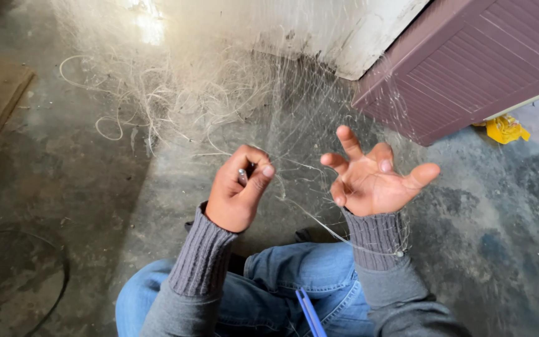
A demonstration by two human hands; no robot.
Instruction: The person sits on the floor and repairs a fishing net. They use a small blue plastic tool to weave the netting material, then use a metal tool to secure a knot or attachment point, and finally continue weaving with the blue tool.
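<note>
Netting [232, 106] of fine pale monofilament is the work in hand; it spreads from the centre of the frame up to the upper left, where it bunches in loose coils on the concrete floor [51, 187]. We see the left hand [239, 190] curled into a fist just left of centre, thumb pressed over the fingers, pinching a small slim tool with a metallic tip [242, 176]; what kind of tool it is we cannot tell. The right hand [369, 178] stands just right of centre, palm up and fingers spread, gripping nothing, though mesh drapes over its fingers and across the grey ribbed cuff [377, 237]. One taut strand [310, 218] runs from between the hands down to that cuff.

Outward from the hands: blue jeans [294, 281] fill the lower centre, with a blue strip-like object [310, 312] lying on them. A maroon slatted door [469, 62] occupies the upper right, with a yellow wrapper [505, 129] at its lower edge.

Risks, in our judgement: the spread fingers may snag in the mesh and tighten it if pulled apart abruptly; the strand over the cuff may catch on the ribbing; the loose coils may tangle further if dragged.
</note>
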